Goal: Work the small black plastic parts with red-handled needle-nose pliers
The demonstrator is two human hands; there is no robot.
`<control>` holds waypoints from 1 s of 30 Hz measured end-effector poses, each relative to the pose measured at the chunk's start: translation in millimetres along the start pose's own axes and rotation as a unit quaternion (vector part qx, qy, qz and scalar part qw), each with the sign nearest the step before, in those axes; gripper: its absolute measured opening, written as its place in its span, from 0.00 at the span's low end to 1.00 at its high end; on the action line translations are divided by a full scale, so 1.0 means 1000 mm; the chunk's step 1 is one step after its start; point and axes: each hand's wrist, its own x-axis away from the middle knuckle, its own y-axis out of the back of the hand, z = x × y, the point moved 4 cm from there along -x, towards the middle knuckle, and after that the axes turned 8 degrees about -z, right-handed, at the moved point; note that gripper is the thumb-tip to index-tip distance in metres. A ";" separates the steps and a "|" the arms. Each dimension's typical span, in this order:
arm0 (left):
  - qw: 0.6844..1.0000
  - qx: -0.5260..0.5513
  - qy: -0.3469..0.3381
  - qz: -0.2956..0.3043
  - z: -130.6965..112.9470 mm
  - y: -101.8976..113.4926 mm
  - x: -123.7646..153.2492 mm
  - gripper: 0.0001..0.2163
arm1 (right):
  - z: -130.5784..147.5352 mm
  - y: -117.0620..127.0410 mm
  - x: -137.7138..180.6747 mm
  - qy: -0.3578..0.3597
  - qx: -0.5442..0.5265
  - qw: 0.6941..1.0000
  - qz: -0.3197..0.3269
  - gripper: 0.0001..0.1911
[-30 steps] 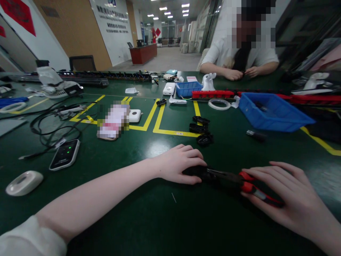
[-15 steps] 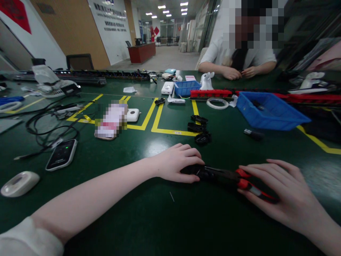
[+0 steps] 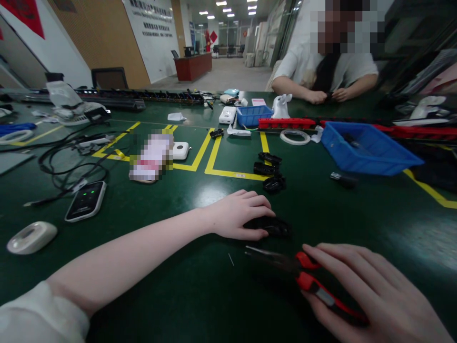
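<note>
My left hand [image 3: 239, 215] lies on the green table, fingers curled over a small black part [image 3: 273, 226] that it holds down. My right hand [image 3: 371, 290] grips the red handles of long-nose pliers [image 3: 285, 263]. The dark jaws point left and end just below the black part, apart from it. A thin bit of wire [image 3: 231, 259] lies on the table near the pliers' tip.
Three more black parts [image 3: 269, 170] lie beyond my left hand by a yellow tape line. A blue bin [image 3: 367, 150] sits at right, a tape roll [image 3: 294, 136] and small blue tray [image 3: 253, 116] behind. Cables, a dark device [image 3: 85, 200] and white device [image 3: 31, 237] are at left. Another person sits across.
My right hand has drawn the pliers back toward me and down; their jaws have come off the black part. The left hand stays on the part.
</note>
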 end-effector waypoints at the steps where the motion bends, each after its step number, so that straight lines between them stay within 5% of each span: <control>1: 1.000 -0.002 -0.001 0.000 0.000 0.000 0.000 0.19 | 0.009 -0.001 -0.002 0.001 -0.008 1.000 0.007 0.19; 10: 1.000 -0.005 -0.009 -0.010 0.002 -0.001 0.000 0.19 | 0.036 -0.016 -0.003 0.027 0.033 0.998 0.038 0.17; 30: 0.999 -0.013 -0.022 -0.026 0.002 -0.002 0.000 0.18 | 0.010 -0.017 0.008 0.054 0.037 0.996 0.055 0.19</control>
